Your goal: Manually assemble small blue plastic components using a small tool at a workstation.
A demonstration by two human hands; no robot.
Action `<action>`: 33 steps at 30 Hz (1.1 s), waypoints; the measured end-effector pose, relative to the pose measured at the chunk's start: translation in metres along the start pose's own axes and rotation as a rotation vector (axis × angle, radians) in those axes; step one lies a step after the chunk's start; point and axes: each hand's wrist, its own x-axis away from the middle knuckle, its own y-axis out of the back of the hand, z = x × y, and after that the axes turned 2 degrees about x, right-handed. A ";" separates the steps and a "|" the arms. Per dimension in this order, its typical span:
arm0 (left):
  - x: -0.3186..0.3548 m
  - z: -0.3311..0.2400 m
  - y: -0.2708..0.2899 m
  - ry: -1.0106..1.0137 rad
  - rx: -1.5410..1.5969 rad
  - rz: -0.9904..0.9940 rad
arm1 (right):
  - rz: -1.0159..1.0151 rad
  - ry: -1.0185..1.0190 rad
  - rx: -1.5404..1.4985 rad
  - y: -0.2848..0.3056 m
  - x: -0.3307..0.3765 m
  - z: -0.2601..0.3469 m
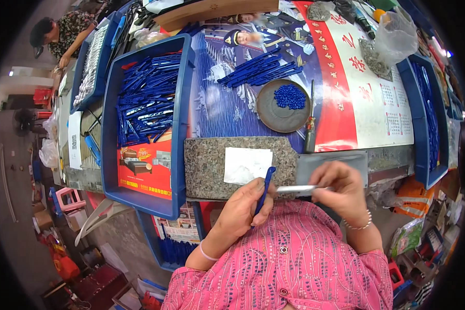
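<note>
Blue plastic strip [264, 188] gripped in left hand [241, 211]; right hand [342, 191] pinches metal blade [296, 189] at strip; trimming underway, steady alignment needed.

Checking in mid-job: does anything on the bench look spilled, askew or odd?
Nothing spilled. The blue sticks lie loose on the poster beside the blue bin; the small blue pieces sit inside the round dish. Left hand and right hand hold their parts.
</note>
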 end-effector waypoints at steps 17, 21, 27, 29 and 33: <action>0.012 -0.002 -0.005 -0.103 -0.034 -0.033 | 0.039 0.467 0.842 -0.028 0.005 -0.003; 0.013 -0.002 -0.006 -0.135 -0.062 -0.034 | 0.030 0.494 0.845 -0.031 0.004 -0.005; 0.013 -0.001 -0.011 -0.165 -0.189 -0.106 | 0.033 0.505 0.836 -0.033 0.002 -0.008; 0.013 -0.001 -0.011 -0.168 -0.211 -0.112 | 0.032 0.506 0.832 -0.032 0.001 -0.008; 0.012 0.000 -0.013 -0.184 -0.265 -0.124 | 0.034 0.506 0.839 -0.031 0.001 -0.008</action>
